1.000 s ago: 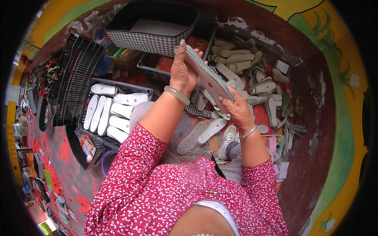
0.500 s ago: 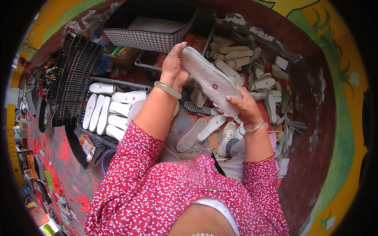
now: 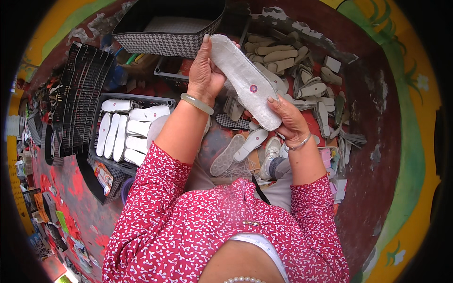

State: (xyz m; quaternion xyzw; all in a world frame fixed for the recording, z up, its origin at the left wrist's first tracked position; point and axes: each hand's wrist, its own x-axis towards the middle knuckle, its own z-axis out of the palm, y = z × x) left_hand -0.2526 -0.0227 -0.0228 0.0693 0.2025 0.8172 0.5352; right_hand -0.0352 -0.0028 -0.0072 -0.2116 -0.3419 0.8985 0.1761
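Held up in front of me is a white insole (image 3: 243,78) with a small round purple mark near its heel. My left hand (image 3: 206,75) grips its toe end, the thumb along the edge and the fingers behind it. At the heel end, my right hand (image 3: 291,119) pinches it between the thumb on top and fingers underneath. Below it, a white insole (image 3: 251,144) and a clear sole-shaped piece (image 3: 228,155) lie side by side near a shoe (image 3: 270,156). Left of my left forearm, a dark crate (image 3: 96,137) holds several white insoles (image 3: 113,134) packed together.
A large pile of loose insoles (image 3: 283,59) spreads along the wall at the far right. A houndstooth-patterned bin (image 3: 165,42) stands at the back. Black plastic crates (image 3: 82,94) lie at the left. A small white box (image 3: 332,64) sits beside the pile.
The insole has turned so that its white face shows more fully and its layered edge shows less. Both hands still hold it; the whole view has shifted slightly.
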